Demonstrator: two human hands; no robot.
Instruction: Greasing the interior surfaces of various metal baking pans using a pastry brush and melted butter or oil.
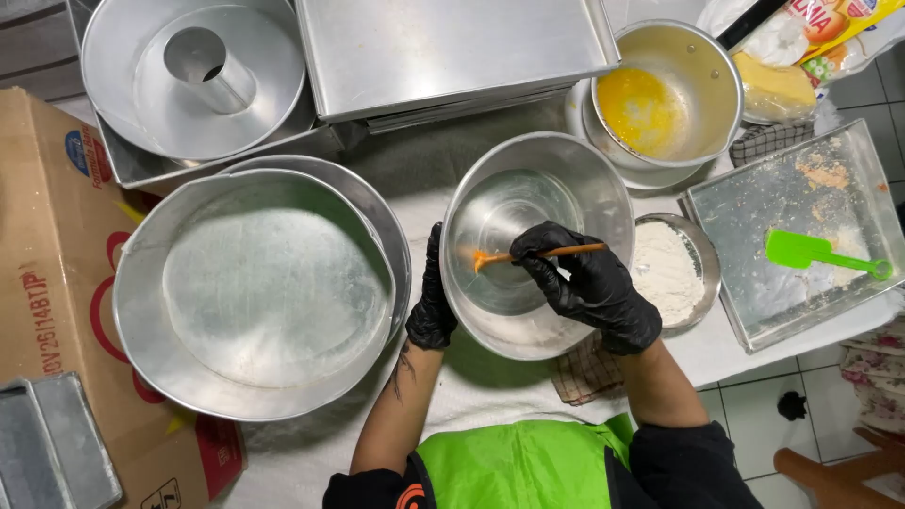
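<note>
Right hand point(596, 283) pinches the orange brush point(524, 254) inside the round metal pan point(537, 243) at table centre, left hand point(433, 297) clamps its rim — best to hold the pan tilted and steady, sweeping bristles evenly across base and wall.

gloves point(592, 283) black | brush point(528, 254) orange | pans point(255, 292) silver | spatula point(820, 253) bright green | apron point(523, 464) lime green | pot point(665, 94) silver, yellow liquid inside | flour point(665, 269) white | box point(47, 236) brown, red print | cloth point(584, 372) brown checked | floor point(754, 415) white tiles
</note>
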